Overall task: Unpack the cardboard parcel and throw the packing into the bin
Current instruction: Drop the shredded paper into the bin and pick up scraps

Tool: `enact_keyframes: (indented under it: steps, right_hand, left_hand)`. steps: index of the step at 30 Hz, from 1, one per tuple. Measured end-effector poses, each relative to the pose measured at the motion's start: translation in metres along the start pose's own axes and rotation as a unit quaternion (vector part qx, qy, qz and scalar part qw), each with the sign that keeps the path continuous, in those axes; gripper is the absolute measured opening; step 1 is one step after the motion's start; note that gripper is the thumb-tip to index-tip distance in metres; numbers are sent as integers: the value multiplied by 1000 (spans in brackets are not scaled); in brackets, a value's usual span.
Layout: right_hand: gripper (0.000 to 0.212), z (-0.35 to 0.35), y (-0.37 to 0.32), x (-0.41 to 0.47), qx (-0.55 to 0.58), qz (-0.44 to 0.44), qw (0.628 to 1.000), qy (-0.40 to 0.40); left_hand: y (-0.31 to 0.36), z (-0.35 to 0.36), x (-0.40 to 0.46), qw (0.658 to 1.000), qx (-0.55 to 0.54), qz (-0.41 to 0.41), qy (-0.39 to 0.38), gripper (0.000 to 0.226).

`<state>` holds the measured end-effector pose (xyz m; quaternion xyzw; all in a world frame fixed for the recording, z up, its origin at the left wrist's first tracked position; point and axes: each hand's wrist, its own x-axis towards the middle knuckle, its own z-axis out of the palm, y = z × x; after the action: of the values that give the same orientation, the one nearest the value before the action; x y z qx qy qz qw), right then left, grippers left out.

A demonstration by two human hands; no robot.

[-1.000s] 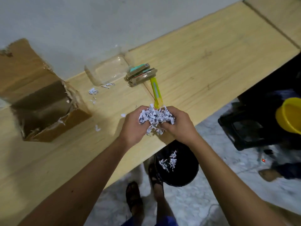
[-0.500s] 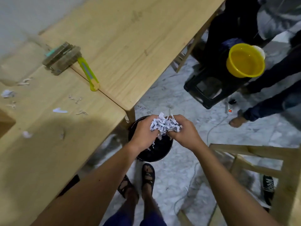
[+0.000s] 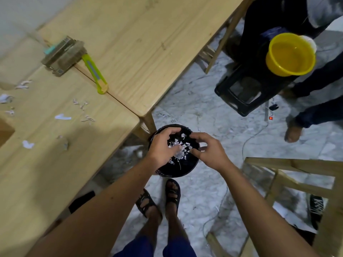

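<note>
A black round bin (image 3: 182,169) stands on the floor by the table's corner. Both my hands hover over its mouth with fingers spread: my left hand (image 3: 163,145) on the left rim side, my right hand (image 3: 209,151) on the right. White shredded paper packing (image 3: 181,148) is falling loose between them into the bin. A corner of the cardboard parcel (image 3: 5,132) shows at the left edge on the wooden table (image 3: 46,164). Stray paper shreds (image 3: 63,117) lie on the tabletop.
A yellow-green utility knife (image 3: 95,75) and a flat stack of unpacked items (image 3: 63,55) lie on the table. A yellow basin (image 3: 290,54) sits on a black stool (image 3: 246,89). Another person's legs (image 3: 315,112) stand at right. A wooden frame (image 3: 297,182) is lower right. Cables cross the floor.
My hands carried the shredded paper off the table and down over the bin, then opened; the clump is now dropping into the bin. The view swung right and down.
</note>
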<state>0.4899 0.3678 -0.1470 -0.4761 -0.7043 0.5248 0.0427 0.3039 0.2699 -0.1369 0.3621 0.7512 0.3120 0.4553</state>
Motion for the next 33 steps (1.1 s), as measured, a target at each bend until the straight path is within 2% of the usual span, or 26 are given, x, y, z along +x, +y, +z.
enact_keyframes:
  steps: [6, 11, 15, 20, 24, 26, 28, 30, 33]
  right_hand:
    - [45, -6, -15, 0, -5, -23, 1000, -1]
    - [39, -9, -67, 5, -13, -69, 998, 4]
    - [37, 5, -131, 16, -34, -137, 990, -4]
    - [45, 64, -204, 37, -43, -213, 974, -60]
    - [66, 125, -234, 61, -122, -284, 942, -128]
    - [81, 153, -242, 73, -185, -296, 926, -147]
    - [88, 176, -249, 80, -220, -297, 916, -158]
    - [83, 194, -253, 84, -240, -310, 904, -169]
    - [60, 215, -256, 90, -239, -370, 881, -173]
  left_hand:
    - [-4, -9, -4, 999, -20, 7, 28, 54]
    - [9, -48, -15, 996, -36, 29, 73, 52]
    - [16, -106, -38, 984, -90, 44, 147, 46]
    - [-1, -187, -76, 947, -104, 59, 298, 42]
    - [-54, -235, -113, 915, -58, 31, 397, 45]
    - [-87, -245, -133, 896, 31, 34, 442, 44]
    - [-120, -247, -149, 881, 88, -6, 464, 48]
    - [-148, -244, -162, 884, 100, -50, 454, 56]
    - [-171, -237, -165, 892, 151, -67, 420, 61]
